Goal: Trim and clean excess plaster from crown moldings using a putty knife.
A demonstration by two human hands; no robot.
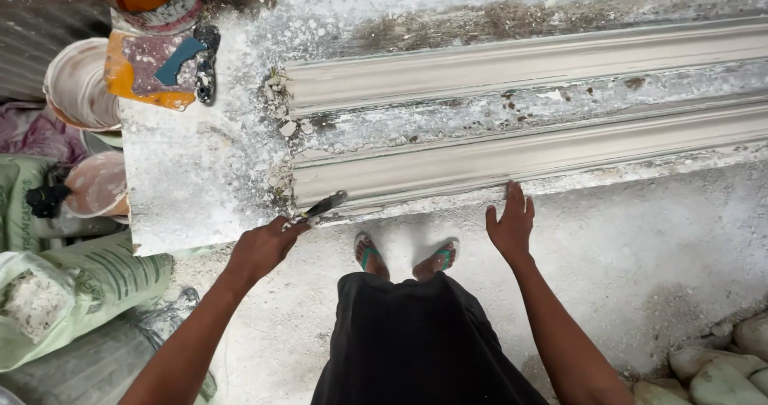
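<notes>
Evidently the person stands close against a long plaster cornice moulding (528,109) that lies lengthwise on a dust-covered work surface (192,181), its ridges and hollows running off to the right edge of the view. The left hand (264,249) has its fingers clenched around the handle of a scraper (320,207), a narrow dark blade angled up and to the right so that its tip meets the near lower corner of the moulding's cut end, seemingly to work along that edge. Broken plaster crumbs (278,105) cluster at that same end, and white powder coats the slab to the left of it. The right hand (510,222) is released and holds nothing; its fingers are spread flat on the near lip of the moulding, apparently to steady the piece or brace the body against it. Two feet in teal flip-flops (404,254) stand just under the edge of the surface on a dusty floor. At the far left corner sit an orange, paint-smeared container (148,69) and a pale bucket (76,85), well apart from both hands. Green woven sacks (88,285) lie on the floor to the left.
</notes>
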